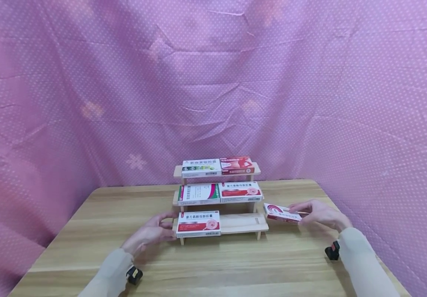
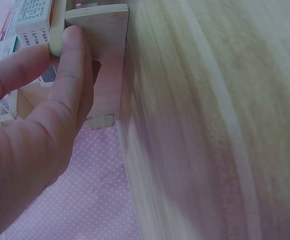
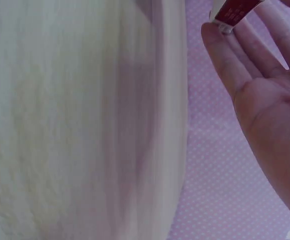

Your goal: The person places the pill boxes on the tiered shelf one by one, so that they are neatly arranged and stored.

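Note:
A three-tier wooden display rack (image 1: 242, 223) stands on the table with medicine boxes lying on its steps. My left hand (image 1: 151, 232) is at the left end of the lowest step; in the left wrist view its thumb and fingers pinch the end of the step board (image 2: 57, 41). Just right of the rack, my right hand (image 1: 320, 213) holds a white and red medicine box (image 1: 277, 212) by its right end, tilted close over the table. In the right wrist view only a red and white corner of that medicine box (image 3: 236, 11) shows, between the fingers.
A white and red box (image 1: 198, 224) fills the left half of the lowest step. The middle step holds a white, green and pink box (image 1: 198, 192) and another white and red one (image 1: 240, 190). On top lie a white box (image 1: 200, 167) and a red box (image 1: 237, 164). Pink dotted cloth (image 1: 213, 103) hangs behind.

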The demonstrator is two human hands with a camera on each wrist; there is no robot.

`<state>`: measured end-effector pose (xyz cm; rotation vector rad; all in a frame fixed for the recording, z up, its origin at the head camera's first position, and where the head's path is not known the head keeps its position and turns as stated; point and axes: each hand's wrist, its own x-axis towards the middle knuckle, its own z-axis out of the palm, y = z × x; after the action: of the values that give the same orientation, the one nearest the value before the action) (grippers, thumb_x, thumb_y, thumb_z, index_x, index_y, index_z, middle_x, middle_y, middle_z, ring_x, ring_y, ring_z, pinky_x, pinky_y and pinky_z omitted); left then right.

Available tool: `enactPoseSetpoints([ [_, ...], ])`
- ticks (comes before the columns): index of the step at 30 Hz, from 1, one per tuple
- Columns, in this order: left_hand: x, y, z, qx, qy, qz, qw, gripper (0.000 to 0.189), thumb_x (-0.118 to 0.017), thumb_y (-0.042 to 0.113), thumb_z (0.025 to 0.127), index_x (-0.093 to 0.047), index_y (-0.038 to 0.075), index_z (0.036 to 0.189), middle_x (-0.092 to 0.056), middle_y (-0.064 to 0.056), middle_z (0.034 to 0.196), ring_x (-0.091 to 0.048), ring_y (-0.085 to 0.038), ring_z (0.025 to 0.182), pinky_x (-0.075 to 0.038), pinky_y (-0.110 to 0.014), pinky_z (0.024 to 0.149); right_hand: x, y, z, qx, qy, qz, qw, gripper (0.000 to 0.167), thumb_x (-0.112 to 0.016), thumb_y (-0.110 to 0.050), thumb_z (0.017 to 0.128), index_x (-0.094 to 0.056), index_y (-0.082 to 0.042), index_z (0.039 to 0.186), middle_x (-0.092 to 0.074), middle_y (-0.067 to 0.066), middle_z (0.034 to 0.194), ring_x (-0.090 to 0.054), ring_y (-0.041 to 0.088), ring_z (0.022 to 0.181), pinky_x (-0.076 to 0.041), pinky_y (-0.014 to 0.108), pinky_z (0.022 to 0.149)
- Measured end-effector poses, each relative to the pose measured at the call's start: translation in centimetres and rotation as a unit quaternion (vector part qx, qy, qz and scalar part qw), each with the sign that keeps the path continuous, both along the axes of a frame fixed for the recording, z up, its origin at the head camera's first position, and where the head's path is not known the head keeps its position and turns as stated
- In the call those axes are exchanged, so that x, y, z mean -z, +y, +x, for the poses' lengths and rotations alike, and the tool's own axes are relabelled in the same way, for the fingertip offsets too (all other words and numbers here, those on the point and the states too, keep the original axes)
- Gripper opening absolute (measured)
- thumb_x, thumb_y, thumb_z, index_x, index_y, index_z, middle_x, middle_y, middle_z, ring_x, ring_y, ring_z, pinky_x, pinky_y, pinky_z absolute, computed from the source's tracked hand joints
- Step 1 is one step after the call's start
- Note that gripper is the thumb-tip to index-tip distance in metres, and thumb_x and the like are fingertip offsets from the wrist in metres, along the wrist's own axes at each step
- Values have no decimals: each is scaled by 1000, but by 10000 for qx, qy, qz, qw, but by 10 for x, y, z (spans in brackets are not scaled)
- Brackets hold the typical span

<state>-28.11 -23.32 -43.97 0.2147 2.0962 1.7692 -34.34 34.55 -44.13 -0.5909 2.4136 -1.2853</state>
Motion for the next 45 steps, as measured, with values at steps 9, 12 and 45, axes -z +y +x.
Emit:
enactPoseSetpoints([
  [9,6,-1,-2,-25,-7,57,10000,78,-64,-7,82,-26,-2,149,-58,-27,127,-67,-27,101,-57,-41,92,-8,-23,7,-585,-171,-360,9975,48,-75,-9,80,-64,-1,126,-43,25,149,-35,46,138,-29,58,114],
  [12,6,-2,-2,40,12,82,10000,78,-63,-8,82,-24,-4,149,-57,-30,128,-67,-28,102,-57,-42,93,-9,-32,8,-684,-231,-503,9961,48,-74,-7,80,-63,0,126,-39,28,150,-37,48,137,-29,59,113],
  [45,3,0,-2,-135,-118,161,9997,81,-59,-14,79,-23,-4,150,-51,-33,133,-67,-28,103,-56,-41,94,-10,-115,23,-573,1025,164,9929,42,-82,-16,73,-73,-23,113,-58,6,139,-48,35,134,-37,57,111],
])
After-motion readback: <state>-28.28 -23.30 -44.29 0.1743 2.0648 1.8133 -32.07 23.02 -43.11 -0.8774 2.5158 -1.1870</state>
